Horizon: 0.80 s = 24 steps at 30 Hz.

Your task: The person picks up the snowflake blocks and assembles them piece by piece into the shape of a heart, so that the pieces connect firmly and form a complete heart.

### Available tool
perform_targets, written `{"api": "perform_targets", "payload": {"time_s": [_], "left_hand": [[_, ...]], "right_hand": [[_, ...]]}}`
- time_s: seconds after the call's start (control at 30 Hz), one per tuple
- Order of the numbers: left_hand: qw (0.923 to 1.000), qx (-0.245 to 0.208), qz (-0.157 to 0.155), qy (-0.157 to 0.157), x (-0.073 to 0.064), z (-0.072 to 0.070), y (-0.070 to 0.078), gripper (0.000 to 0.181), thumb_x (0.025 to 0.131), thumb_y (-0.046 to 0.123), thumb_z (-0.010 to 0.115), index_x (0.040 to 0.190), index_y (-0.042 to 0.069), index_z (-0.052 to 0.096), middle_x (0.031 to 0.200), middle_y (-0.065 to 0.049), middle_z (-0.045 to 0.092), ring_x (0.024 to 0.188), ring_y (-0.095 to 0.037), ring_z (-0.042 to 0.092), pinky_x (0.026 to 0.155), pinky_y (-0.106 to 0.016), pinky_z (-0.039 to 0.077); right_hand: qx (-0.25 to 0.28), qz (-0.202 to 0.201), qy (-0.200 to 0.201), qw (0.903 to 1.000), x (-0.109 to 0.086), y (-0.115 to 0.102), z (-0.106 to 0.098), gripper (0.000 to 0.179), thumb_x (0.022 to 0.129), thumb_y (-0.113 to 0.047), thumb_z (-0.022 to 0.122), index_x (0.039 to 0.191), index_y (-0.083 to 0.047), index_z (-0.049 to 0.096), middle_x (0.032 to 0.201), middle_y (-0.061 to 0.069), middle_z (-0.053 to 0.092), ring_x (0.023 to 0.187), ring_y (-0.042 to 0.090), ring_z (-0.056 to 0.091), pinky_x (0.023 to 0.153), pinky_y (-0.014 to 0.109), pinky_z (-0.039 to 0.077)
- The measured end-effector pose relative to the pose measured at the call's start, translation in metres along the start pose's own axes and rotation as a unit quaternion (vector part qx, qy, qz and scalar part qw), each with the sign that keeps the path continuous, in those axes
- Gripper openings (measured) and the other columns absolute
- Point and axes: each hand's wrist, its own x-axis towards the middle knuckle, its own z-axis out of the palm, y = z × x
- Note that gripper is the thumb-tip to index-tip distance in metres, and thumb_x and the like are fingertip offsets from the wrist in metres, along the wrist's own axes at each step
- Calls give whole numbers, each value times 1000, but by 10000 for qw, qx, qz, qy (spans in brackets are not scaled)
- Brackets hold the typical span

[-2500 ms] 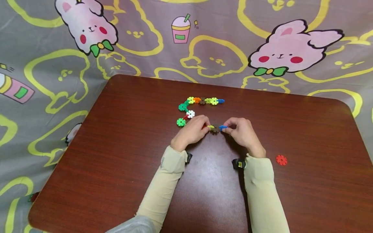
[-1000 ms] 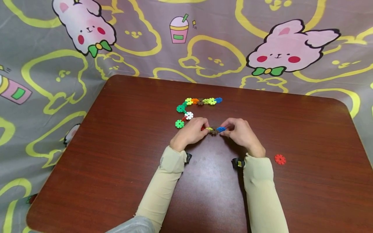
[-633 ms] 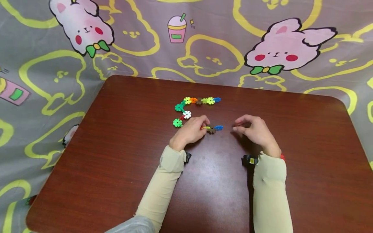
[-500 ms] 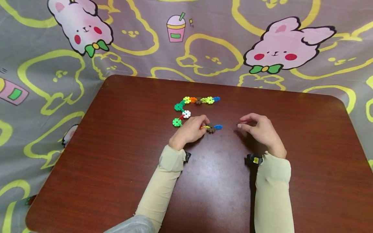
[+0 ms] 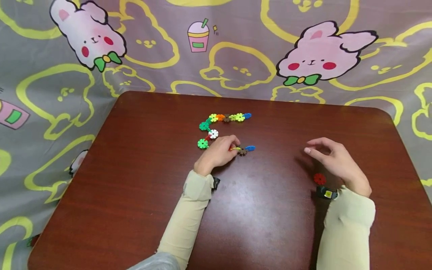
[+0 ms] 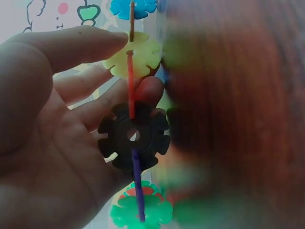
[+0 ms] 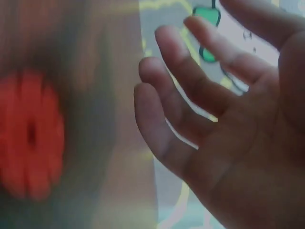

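Notched plastic discs are joined edge to edge into a winding chain (image 5: 213, 134) on the table. My left hand (image 5: 217, 152) pinches a yellow disc (image 6: 147, 56) of its front row between thumb and finger, and covers part of that row. Right of those fingers, a brown disc (image 5: 242, 151) and then a blue disc (image 5: 250, 148) end the row. In the left wrist view, red and purple discs stand edge-on beside a black-looking disc (image 6: 112, 138). My right hand (image 5: 341, 165) hovers with loosely bent, parted fingers, holding nothing. A single red disc (image 5: 319, 179) lies near its wrist.
The brown table (image 5: 135, 210) has rounded corners and bears the chain near its back middle. Behind and to the left hangs a cloth (image 5: 243, 22) printed with cartoon rabbits. A black wrist strap (image 5: 325, 193) sits just in front of the loose red disc.
My right hand has let go of the blue disc at the chain's end and moved right, to beside the loose red disc. My left hand keeps its hold on the chain.
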Motion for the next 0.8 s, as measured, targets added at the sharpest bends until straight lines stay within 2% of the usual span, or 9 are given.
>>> {"api": "perform_targets", "payload": {"time_s": [0.1, 0.17, 0.3, 0.4, 0.63, 0.8], "left_hand": [[10000, -7, -8, 21, -1, 0, -1, 24, 94, 14, 57, 117, 9, 61, 103, -4, 64, 90, -16, 57, 84, -29, 51], [10000, -19, -15, 35, -1, -1, -2, 24, 94, 14, 57, 117, 9, 61, 104, -4, 65, 90, -16, 57, 84, -29, 51], [10000, -34, -79, 45, -2, -1, -3, 24, 94, 15, 59, 117, 9, 62, 102, -4, 64, 89, -16, 57, 84, -29, 51], [9999, -56, -100, 41, -3, -1, -3, 24, 94, 16, 59, 117, 9, 62, 101, -4, 64, 88, -15, 57, 83, -28, 50], [10000, -72, -30, 37, -2, 0, -1, 24, 94, 16, 60, 116, 8, 62, 100, -5, 65, 88, -16, 57, 83, -29, 50], [10000, -40, 44, 43, -1, -1, 1, 24, 94, 17, 61, 115, 8, 62, 100, -5, 65, 88, -16, 58, 83, -29, 50]], "right_hand": [[-67, -7, -290, 9996, -9, 13, -8, 45, 90, -40, 66, 126, -14, 58, 118, 8, 61, 92, 2, 54, 70, 18, 46], [-48, -160, -420, 9990, -14, 24, -11, 43, 88, -34, 70, 125, -14, 58, 113, 6, 61, 88, 2, 56, 67, 18, 47], [32, -589, -617, 9964, -22, 45, -12, 41, 83, -18, 76, 121, -11, 60, 103, 4, 59, 78, 5, 52, 61, 21, 43], [70, -713, -775, 9944, -25, 56, -10, 44, 78, -12, 79, 119, -10, 62, 99, 2, 56, 73, 9, 47, 59, 23, 39], [8, -608, -822, 9948, -27, 63, -7, 48, 72, -15, 84, 116, -11, 66, 97, 0, 53, 82, 4, 41, 64, 21, 35], [-148, -727, -804, 9940, -25, 61, -6, 45, 70, -13, 85, 112, -9, 67, 96, 1, 52, 84, 0, 40, 67, 19, 36]]}}
